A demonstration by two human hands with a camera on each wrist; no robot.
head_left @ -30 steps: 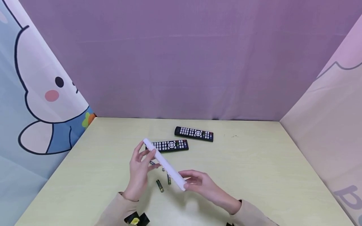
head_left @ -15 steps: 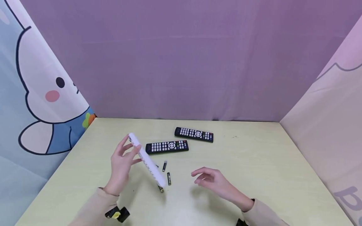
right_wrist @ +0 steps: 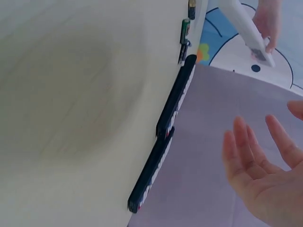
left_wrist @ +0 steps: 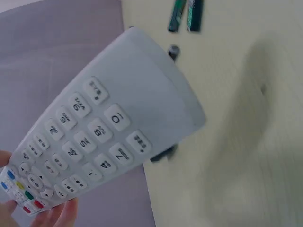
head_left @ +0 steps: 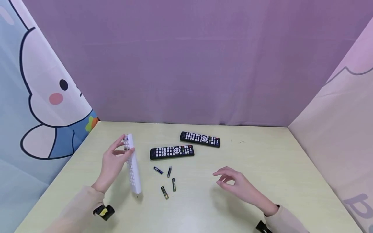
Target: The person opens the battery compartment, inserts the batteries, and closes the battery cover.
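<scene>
My left hand (head_left: 112, 163) grips a white remote control (head_left: 133, 168) near its far end, on the left side of the table. The remote is held tilted above the tabletop. In the left wrist view its button side, with number keys and colored keys, faces the camera, and the fingertips (left_wrist: 66, 215) wrap its narrow far end. My right hand (head_left: 237, 184) hovers over the table at the right, holding nothing, its fingers loosely bent. Several small batteries, among them a gold-tipped battery (head_left: 164, 192) and a dark blue battery (head_left: 158, 170), lie between the hands.
Two black remote controls lie on the table (head_left: 262, 155) behind the batteries: a nearer black remote (head_left: 172, 151) and a farther black remote (head_left: 199, 139). A purple curtain (head_left: 186, 64) hangs along the back edge, with printed cloth panels on both sides.
The right hand has let go of the white remote and moved right. My left hand has carried the remote left and turned it, showing its buttons and uncovering the batteries.
</scene>
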